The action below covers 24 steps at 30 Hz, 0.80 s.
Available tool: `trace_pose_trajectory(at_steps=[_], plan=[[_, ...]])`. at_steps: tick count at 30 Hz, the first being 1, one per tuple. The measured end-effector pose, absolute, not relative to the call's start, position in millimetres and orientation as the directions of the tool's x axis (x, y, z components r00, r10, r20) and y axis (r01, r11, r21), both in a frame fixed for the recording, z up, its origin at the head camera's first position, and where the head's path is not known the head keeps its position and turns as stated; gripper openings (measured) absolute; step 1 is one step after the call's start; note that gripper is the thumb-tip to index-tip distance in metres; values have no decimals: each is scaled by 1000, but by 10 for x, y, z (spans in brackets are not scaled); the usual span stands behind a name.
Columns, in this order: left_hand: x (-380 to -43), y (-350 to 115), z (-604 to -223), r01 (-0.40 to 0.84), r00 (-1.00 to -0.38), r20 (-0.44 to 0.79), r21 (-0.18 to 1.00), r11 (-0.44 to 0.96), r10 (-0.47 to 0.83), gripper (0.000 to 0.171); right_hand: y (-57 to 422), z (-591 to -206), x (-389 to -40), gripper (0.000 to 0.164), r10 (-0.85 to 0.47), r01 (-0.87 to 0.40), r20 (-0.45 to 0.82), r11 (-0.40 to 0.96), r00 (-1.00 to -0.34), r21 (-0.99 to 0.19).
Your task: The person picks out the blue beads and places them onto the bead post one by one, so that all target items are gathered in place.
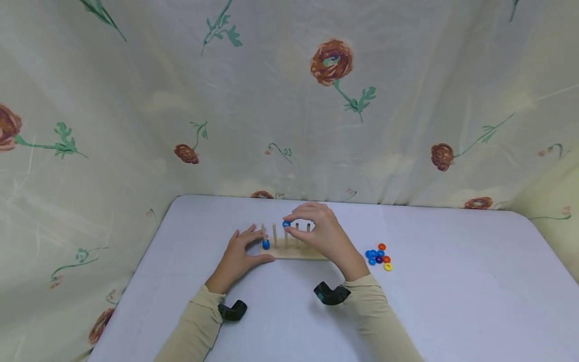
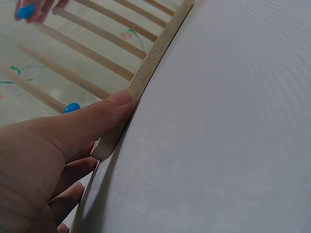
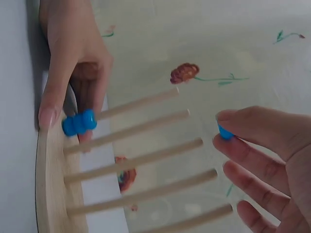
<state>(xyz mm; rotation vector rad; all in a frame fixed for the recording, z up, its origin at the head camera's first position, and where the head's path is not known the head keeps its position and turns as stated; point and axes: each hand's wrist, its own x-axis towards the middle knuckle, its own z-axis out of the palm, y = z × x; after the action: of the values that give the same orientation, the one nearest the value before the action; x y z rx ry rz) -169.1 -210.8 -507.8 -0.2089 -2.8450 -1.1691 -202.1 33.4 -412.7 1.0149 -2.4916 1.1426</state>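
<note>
A wooden peg board (image 1: 298, 254) with a row of upright pegs lies on the table. Blue beads (image 3: 79, 122) are stacked at the foot of its leftmost peg. My left hand (image 1: 238, 257) grips the board's left end, thumb (image 2: 114, 104) along the front edge and fingers behind it. Between thumb and index finger, my right hand (image 1: 322, 230) pinches a blue bead (image 1: 286, 224) near the top of the middle peg. In the right wrist view this bead (image 3: 225, 132) is apart from the peg tips, partly covered by the fingertips, with the other fingers spread loosely.
To the right of the board, a small cluster of loose beads (image 1: 373, 254) in blue, dark blue, orange and yellow lies on the white table (image 1: 452, 291). A flower-printed curtain (image 1: 271, 100) hangs behind the table's far edge. Each wrist wears a black camera (image 1: 331, 293).
</note>
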Motion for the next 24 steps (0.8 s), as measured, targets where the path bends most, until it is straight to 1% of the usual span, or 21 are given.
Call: trace_pose_trajectory(at_steps=[12, 19, 24], plan=[[-1692, -2112, -5080, 161, -987, 117, 700, 696, 110, 67, -50, -4163, -2008, 19, -475, -688, 498, 501, -726, -525], [-1701, -2136, -5107, 186, -982, 138, 696, 694, 125, 68, -180, -4246, -1973, 20, -450, -733, 591, 527, -670, -430], [-1703, -2135, -5108, 196, -981, 142, 690, 697, 135, 69, -230, -4295, -1938, 19, -454, -747, 614, 540, -646, -387]])
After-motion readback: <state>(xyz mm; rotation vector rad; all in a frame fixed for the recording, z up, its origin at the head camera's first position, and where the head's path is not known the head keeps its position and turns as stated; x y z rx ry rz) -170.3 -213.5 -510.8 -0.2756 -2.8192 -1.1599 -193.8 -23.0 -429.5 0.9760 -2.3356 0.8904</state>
